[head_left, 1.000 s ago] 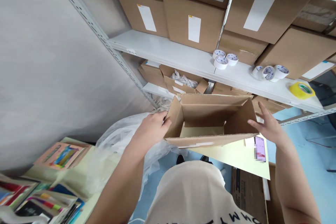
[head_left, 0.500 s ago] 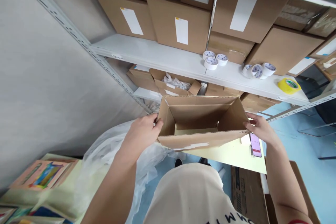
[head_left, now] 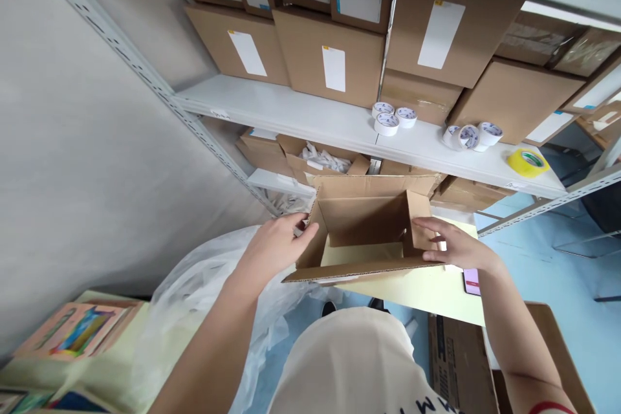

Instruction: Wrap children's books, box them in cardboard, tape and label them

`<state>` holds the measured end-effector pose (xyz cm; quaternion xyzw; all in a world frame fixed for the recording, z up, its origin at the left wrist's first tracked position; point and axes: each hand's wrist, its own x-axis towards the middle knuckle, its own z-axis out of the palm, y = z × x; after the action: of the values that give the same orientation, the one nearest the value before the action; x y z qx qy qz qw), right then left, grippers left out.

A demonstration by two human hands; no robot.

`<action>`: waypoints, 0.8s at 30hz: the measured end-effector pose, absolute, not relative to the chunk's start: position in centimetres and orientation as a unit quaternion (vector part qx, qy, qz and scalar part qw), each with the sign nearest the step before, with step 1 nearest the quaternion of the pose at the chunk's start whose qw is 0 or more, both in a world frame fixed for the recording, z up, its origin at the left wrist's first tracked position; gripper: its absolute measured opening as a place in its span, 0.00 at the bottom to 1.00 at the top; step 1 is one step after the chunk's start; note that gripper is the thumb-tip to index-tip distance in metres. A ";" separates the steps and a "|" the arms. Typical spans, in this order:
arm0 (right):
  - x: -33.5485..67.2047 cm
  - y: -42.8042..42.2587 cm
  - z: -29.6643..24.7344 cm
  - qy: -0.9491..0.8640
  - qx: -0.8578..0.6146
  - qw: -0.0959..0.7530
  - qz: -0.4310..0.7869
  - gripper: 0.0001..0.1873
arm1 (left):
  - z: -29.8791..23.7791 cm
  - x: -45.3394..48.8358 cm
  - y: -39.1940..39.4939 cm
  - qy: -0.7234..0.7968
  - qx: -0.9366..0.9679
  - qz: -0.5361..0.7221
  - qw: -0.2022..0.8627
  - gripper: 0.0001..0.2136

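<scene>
A brown cardboard box (head_left: 361, 220) stands at the middle of the view, its top flaps apart and a pale yellow surface showing through its inside. My left hand (head_left: 277, 247) is at the box's left side, thumb over the edge and fingers partly hidden behind it. At the right end, my right hand (head_left: 451, 244) has its fingers apart, their tips touching the right flap (head_left: 418, 207). Under the box is a pale yellow tabletop (head_left: 412, 291). A phone (head_left: 471, 281) lies near the right forearm, partly covered.
Ahead, a grey metal shelf (head_left: 291, 115) carries labelled cartons (head_left: 334, 45), white tape rolls (head_left: 387, 124) and a yellow tape roll (head_left: 528, 163). Clear plastic film (head_left: 194, 297) bunches at the left. Books (head_left: 77, 330) lie lower left, and a large carton (head_left: 458, 356) stands lower right.
My right hand has moved left from the box's right edge onto the right flap, its fingers spreading. The right flap has tilted inward, and the near and far flaps have opened outward.
</scene>
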<state>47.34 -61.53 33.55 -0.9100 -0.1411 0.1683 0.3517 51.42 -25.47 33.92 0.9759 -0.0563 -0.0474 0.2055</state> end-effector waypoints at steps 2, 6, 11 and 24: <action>47.4 -62.6 32.7 -0.173 -0.889 0.392 0.159 0.37 | 33.6 51.3 -25.6 -0.068 0.968 -0.069 0.232 0.22; 46.3 -65.1 29.6 -0.211 -0.847 0.477 0.102 0.44 | 31.8 51.4 -24.5 -0.095 0.937 -0.123 0.313 0.30; 43.9 -65.1 24.2 -0.128 -0.796 0.583 0.102 0.55 | 26.9 51.2 -21.6 -0.068 0.810 -0.138 0.566 0.45; 46.2 -58.0 16.0 0.022 -0.760 0.644 -0.088 0.26 | 18.5 49.5 -24.0 0.093 0.733 0.044 0.672 0.37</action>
<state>46.19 -58.04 15.96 -0.7599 0.0225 -0.0885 0.6436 49.53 -24.04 18.49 0.7332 0.0934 0.0441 0.6722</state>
